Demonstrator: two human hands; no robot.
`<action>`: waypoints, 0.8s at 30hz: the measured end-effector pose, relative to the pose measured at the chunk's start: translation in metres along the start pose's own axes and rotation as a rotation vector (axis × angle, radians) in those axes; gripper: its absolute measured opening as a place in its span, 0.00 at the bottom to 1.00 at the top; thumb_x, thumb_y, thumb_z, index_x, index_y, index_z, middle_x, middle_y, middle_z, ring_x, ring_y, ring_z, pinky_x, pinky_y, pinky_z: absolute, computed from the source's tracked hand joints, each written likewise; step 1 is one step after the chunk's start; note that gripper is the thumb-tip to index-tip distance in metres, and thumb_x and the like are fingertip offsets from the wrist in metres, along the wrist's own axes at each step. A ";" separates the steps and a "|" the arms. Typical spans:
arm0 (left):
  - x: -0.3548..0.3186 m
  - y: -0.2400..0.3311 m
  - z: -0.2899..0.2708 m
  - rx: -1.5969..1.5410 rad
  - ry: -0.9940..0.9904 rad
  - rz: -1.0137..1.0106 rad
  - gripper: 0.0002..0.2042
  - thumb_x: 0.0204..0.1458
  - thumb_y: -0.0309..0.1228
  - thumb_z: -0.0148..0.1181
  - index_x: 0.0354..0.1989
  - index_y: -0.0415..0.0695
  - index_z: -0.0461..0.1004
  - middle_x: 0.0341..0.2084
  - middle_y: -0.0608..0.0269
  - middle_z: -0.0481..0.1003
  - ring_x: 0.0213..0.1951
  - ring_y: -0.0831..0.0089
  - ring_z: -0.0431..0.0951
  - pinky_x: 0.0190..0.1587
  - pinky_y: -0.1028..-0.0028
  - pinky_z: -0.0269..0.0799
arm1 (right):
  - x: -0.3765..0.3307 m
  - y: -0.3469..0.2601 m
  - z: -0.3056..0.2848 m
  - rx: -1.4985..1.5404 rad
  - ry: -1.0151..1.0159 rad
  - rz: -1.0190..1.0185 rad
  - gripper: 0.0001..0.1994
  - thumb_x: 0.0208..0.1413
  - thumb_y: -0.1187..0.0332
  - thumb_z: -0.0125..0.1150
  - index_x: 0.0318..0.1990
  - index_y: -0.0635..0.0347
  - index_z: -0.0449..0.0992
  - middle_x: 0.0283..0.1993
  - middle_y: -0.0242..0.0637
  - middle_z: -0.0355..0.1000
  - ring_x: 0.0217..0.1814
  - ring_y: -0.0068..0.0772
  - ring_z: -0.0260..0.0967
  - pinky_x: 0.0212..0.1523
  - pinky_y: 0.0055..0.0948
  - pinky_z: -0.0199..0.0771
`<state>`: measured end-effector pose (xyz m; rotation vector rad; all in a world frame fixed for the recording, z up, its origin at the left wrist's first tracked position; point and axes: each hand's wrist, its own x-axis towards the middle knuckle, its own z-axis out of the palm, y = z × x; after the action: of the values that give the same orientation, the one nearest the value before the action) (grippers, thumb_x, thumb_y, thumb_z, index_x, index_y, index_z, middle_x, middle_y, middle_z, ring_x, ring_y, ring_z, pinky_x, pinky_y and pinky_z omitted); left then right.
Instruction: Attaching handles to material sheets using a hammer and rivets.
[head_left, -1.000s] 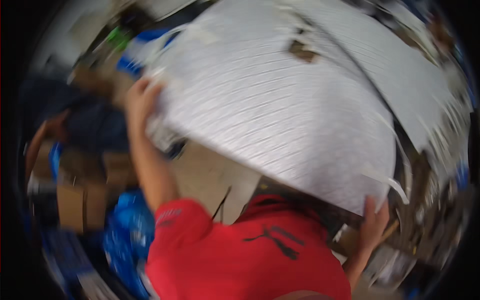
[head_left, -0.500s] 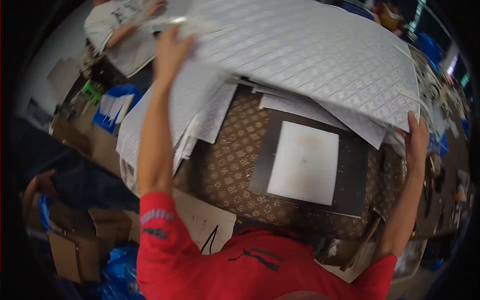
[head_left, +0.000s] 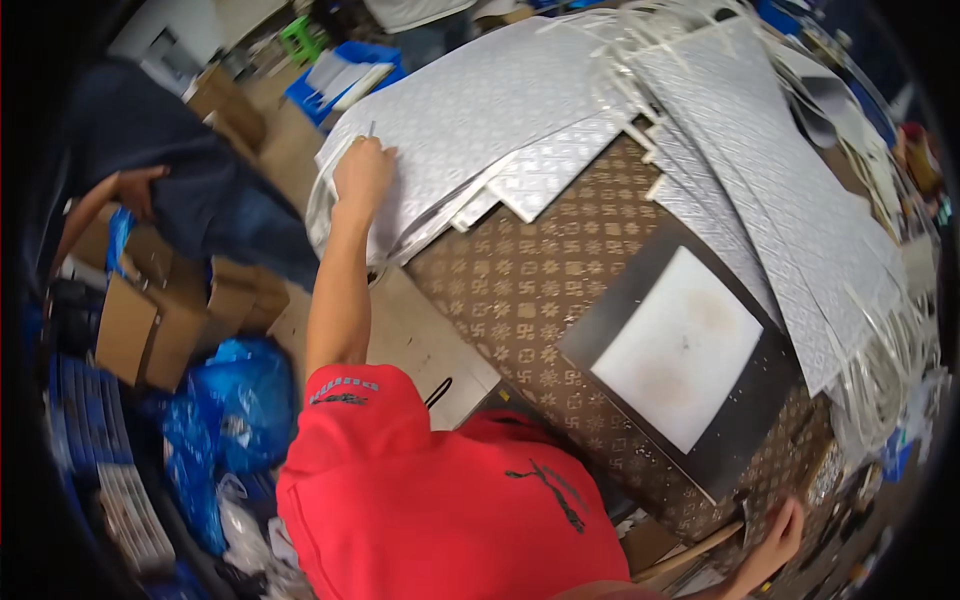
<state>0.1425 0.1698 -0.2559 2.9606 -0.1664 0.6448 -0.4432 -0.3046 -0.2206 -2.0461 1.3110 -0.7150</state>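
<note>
My left hand (head_left: 365, 175) is closed over the near left part of a silver embossed sheet (head_left: 480, 95). A slim pale piece (head_left: 372, 128) sticks up past its fingers; I cannot tell whether it belongs to the sheet. My right hand (head_left: 785, 525), somewhat blurred, hangs low by the table's right edge, fingers loosely curled and apart, with nothing visible in them. Between the hands, a white rectangular pad (head_left: 680, 350) with brownish smudges lies on a black board (head_left: 620, 320). More silver sheets (head_left: 730, 130) with white straps are stacked at the right.
A brown patterned cloth (head_left: 500, 290) covers the table. White straps (head_left: 880, 380) bunch at the right edge. To the left stand a person in dark clothes (head_left: 180, 170), cardboard boxes (head_left: 165, 310) and blue plastic bags (head_left: 240, 400). A blue bin (head_left: 385, 55) is beyond the sheets.
The large silver sheet both hands held up now lies on the right. My left hand has moved to the left sheets; my right hand has let go and drawn back. The view has turned left.
</note>
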 end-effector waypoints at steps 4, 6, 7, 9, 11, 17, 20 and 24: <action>-0.036 -0.077 -0.024 0.101 -0.020 -0.338 0.19 0.54 0.44 0.63 0.33 0.36 0.81 0.38 0.42 0.80 0.42 0.45 0.80 0.45 0.53 0.74 | -0.033 -0.053 0.007 -0.194 0.088 -0.207 0.17 0.64 0.60 0.60 0.43 0.71 0.77 0.30 0.40 0.77 0.31 0.35 0.72 0.35 0.31 0.74; -0.038 -0.094 -0.017 -0.062 -0.121 -0.485 0.21 0.52 0.46 0.64 0.36 0.35 0.81 0.37 0.41 0.80 0.43 0.47 0.80 0.46 0.54 0.74 | -0.035 -0.065 0.010 -0.114 -0.038 -0.110 0.21 0.63 0.58 0.61 0.48 0.74 0.76 0.41 0.47 0.78 0.42 0.41 0.73 0.45 0.35 0.72; -0.038 -0.093 -0.017 -0.153 -0.172 -0.549 0.23 0.51 0.47 0.64 0.38 0.34 0.81 0.36 0.40 0.80 0.43 0.47 0.81 0.47 0.54 0.74 | -0.035 -0.069 0.012 -0.079 -0.091 -0.057 0.23 0.63 0.57 0.61 0.51 0.75 0.76 0.47 0.51 0.78 0.47 0.44 0.73 0.51 0.37 0.71; -0.034 -0.086 -0.017 -0.164 -0.143 -0.602 0.23 0.50 0.47 0.65 0.38 0.34 0.82 0.36 0.41 0.81 0.43 0.48 0.81 0.47 0.55 0.74 | -0.033 -0.076 0.017 -0.067 -0.147 -0.057 0.22 0.63 0.58 0.61 0.51 0.75 0.76 0.48 0.52 0.77 0.47 0.44 0.73 0.51 0.37 0.71; -0.026 -0.071 -0.019 -0.193 -0.098 -0.683 0.23 0.49 0.47 0.67 0.38 0.35 0.82 0.35 0.42 0.81 0.43 0.49 0.81 0.47 0.56 0.74 | -0.031 -0.078 0.018 -0.051 -0.243 -0.036 0.21 0.64 0.60 0.60 0.51 0.73 0.77 0.50 0.53 0.76 0.48 0.43 0.73 0.51 0.39 0.70; 0.013 -0.098 -0.036 -0.479 0.370 -0.422 0.15 0.44 0.38 0.71 0.35 0.39 0.80 0.29 0.48 0.81 0.38 0.49 0.81 0.43 0.58 0.74 | -0.029 -0.047 0.032 0.218 -0.286 -0.042 0.11 0.68 0.67 0.53 0.41 0.68 0.76 0.37 0.33 0.73 0.36 0.19 0.67 0.39 0.21 0.70; 0.059 -0.028 -0.120 -0.358 0.695 0.078 0.11 0.47 0.33 0.67 0.33 0.38 0.77 0.28 0.46 0.78 0.36 0.49 0.80 0.39 0.59 0.73 | -0.026 -0.074 0.040 0.196 -0.320 -0.034 0.11 0.68 0.68 0.53 0.40 0.68 0.76 0.34 0.33 0.73 0.35 0.19 0.68 0.37 0.20 0.70; 0.060 0.053 -0.292 -0.169 0.998 0.433 0.08 0.55 0.31 0.62 0.36 0.38 0.77 0.27 0.57 0.77 0.30 0.67 0.76 0.36 0.70 0.70 | -0.012 -0.111 0.071 0.077 -0.589 -0.326 0.07 0.64 0.72 0.56 0.38 0.68 0.77 0.30 0.31 0.73 0.31 0.20 0.70 0.36 0.21 0.70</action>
<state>0.0709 0.1492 0.0372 2.1038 -0.7031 1.9129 -0.3308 -0.2425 -0.1893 -2.1951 0.6184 -0.2470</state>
